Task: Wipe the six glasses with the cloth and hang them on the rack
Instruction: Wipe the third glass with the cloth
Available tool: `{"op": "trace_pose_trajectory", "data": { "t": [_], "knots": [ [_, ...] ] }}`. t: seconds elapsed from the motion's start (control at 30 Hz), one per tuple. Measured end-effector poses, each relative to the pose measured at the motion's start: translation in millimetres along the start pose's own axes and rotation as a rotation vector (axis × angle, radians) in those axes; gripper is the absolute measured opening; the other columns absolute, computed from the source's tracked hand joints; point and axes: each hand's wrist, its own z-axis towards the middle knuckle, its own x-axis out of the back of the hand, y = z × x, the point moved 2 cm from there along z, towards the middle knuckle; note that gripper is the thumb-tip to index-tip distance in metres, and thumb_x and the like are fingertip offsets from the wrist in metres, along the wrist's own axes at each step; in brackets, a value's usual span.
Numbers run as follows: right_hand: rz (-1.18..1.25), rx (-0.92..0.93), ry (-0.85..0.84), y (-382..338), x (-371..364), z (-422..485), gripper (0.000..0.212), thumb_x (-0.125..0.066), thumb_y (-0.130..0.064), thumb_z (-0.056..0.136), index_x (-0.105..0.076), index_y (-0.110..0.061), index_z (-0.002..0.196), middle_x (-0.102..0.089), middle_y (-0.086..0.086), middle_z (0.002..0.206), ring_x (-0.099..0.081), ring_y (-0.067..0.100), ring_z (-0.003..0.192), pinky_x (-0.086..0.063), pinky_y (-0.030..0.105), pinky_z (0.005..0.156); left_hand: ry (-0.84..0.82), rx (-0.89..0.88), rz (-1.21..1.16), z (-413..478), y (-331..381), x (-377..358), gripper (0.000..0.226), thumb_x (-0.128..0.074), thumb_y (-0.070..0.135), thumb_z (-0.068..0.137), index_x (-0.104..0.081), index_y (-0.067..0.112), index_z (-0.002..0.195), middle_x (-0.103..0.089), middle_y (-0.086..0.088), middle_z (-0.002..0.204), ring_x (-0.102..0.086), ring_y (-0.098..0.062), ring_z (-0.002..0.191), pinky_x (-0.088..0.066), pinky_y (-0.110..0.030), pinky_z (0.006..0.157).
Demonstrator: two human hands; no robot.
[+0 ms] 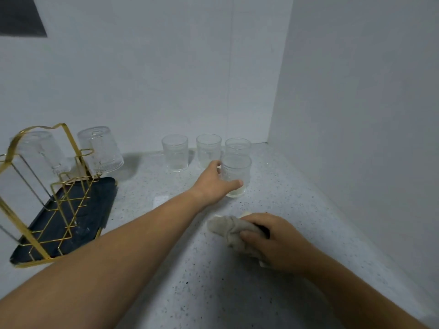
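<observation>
Several clear ribbed glasses stand upright on the speckled counter near the back corner. My left hand (213, 181) reaches out and grips the nearest glass (237, 169), thumb across its front. Three more glasses stand behind it, the left one (175, 153), the middle one (208, 148) and the right one (238, 146). My right hand (270, 241) holds a bunched grey cloth (228, 230) on the counter, closer to me. Two glasses hang upside down on the gold wire rack (64, 188), one at the left (40, 150) and one at the right (101, 149).
The rack stands on a dark blue tray (95, 210) at the left of the counter. White walls close the counter at the back and on the right, meeting in a corner just behind the glasses. A dark panel (21, 15) shows at the top left.
</observation>
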Motion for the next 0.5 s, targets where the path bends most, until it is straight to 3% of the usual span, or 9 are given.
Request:
{"op": "trace_pose_trajectory", "data": {
  "t": [0.1,0.2,0.27,0.43,0.5],
  "knots": [
    [0.273,-0.140,0.201,1.4,19.4,-8.2,0.019,-0.053,-0.031,0.105,-0.069,-0.025,0.097,-0.072,-0.006,0.082,-0.067,0.001,0.071,-0.053,0.014,0.062,0.030,-0.031,-0.088,16.3,-5.8,-8.2,0.101,-0.094,0.043,0.055,-0.048,0.016,0.140,-0.064,-0.003,0.134,-0.065,-0.020,0.119,-0.052,-0.043,0.107],
    [0.675,-0.296,0.417,11.7,30.8,-8.3,0.029,-0.049,-0.035,0.107,-0.071,-0.017,0.104,-0.078,0.005,0.089,-0.076,0.020,0.081,-0.059,0.029,0.065,0.069,-0.067,-0.146,23.5,-11.5,-18.8,0.089,-0.097,0.023,0.067,-0.048,0.012,0.140,-0.064,0.000,0.133,-0.064,-0.017,0.118,-0.051,-0.033,0.104],
    [0.921,-0.381,0.506,17.6,33.1,-2.0,0.033,-0.046,-0.037,0.108,-0.070,-0.014,0.112,-0.080,0.010,0.098,-0.078,0.028,0.085,-0.061,0.038,0.067,0.134,-0.098,-0.138,25.8,-15.6,-22.8,0.080,-0.095,0.023,0.071,-0.050,0.013,0.136,-0.064,0.000,0.131,-0.063,-0.019,0.118,-0.051,-0.033,0.105],
    [1.236,-0.394,0.648,19.3,33.9,16.5,0.036,-0.044,-0.038,0.108,-0.062,-0.018,0.132,-0.077,0.009,0.115,-0.079,0.025,0.091,-0.063,0.040,0.063,0.153,-0.149,-0.286,12.7,-15.3,-18.0,0.059,-0.092,0.020,0.076,-0.059,0.016,0.126,-0.072,0.005,0.118,-0.070,-0.009,0.106,-0.056,-0.012,0.079],
    [1.272,-0.357,0.655,14.4,31.8,25.2,0.033,-0.042,-0.036,0.109,-0.061,-0.021,0.131,-0.078,0.005,0.113,-0.079,0.020,0.091,-0.064,0.038,0.066,0.138,-0.161,-0.394,-6.1,-7.2,-10.4,0.049,-0.088,0.021,0.081,-0.064,0.016,0.124,-0.076,0.004,0.115,-0.073,-0.011,0.106,-0.057,-0.016,0.083]
  ]
}}
